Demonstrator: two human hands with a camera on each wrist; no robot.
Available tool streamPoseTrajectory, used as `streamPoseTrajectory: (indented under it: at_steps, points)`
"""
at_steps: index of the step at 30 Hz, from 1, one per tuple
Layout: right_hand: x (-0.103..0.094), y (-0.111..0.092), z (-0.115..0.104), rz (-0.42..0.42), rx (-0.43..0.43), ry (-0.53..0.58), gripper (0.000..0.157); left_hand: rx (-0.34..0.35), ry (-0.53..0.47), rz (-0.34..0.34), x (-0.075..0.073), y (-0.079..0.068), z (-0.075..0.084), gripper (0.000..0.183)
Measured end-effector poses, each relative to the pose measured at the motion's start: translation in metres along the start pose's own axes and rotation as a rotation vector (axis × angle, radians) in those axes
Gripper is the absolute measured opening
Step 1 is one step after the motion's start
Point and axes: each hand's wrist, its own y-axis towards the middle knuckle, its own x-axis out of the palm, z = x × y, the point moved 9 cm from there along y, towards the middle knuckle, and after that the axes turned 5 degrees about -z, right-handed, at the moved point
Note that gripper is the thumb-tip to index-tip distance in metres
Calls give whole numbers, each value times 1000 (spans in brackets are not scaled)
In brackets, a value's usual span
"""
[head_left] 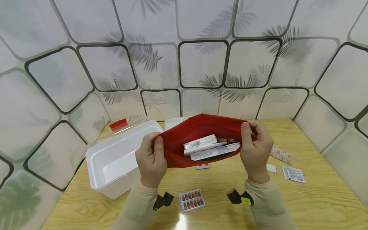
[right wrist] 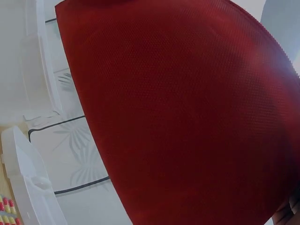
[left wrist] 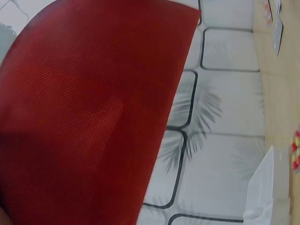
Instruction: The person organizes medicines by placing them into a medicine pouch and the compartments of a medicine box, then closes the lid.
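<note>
Head view: red pouch [head_left: 178,135] partly hides red-yellow blister pack [head_left: 202,166].

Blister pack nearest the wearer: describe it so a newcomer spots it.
In the head view, take the light wood-grain table under the open red fabric pouch. Nearer the wearer, between the beige left sleeve and beige right sleeve, lies a silvery rectangular blister pack. Two rows of orange-and-dark capsules distinguish it from the orange-and-white blister pack at right.

Your cloth-like pouch [left wrist: 93,103] is showing fine ribbing (mostly matt), the wood-grain table [head_left: 224,183] is gleaming, the plastic tub [head_left: 122,182] is looking smooth.
</note>
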Motion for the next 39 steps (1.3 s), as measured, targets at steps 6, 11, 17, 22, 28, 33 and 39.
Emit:
streamPoseTrajectory:
  at_steps: [6, 11, 17, 22, 28, 33, 39]
  points:
    - [3, 0, -8, -16, -23, 66, 13, 26, -68, 78, -2, -3, 5, 31]
    - [7, 2, -27, -28, -61, 20, 14, -31, -83, 121, -8, -2, -1, 28]
    - [14, 3, -44, -60, -90, -24, 16, -112, -119, 169, -17, 1, -11, 15]
    - [13, 3, -29, -90, -50, -42, 19, -147, -118, 212, -25, 4, -16, 14]
    - [6, 2, 38, -211, 200, -226, 30, -189, -83, 245, -35, 5, -26, 14]
    - [2, -6, 92, -382, 422, -398, 46, -224, -45, 261, -42, 8, -25, 15]
    - [-5, -21, 134, -509, 637, -471, 55, -231, -22, 287, -47, 19, -12, 17]
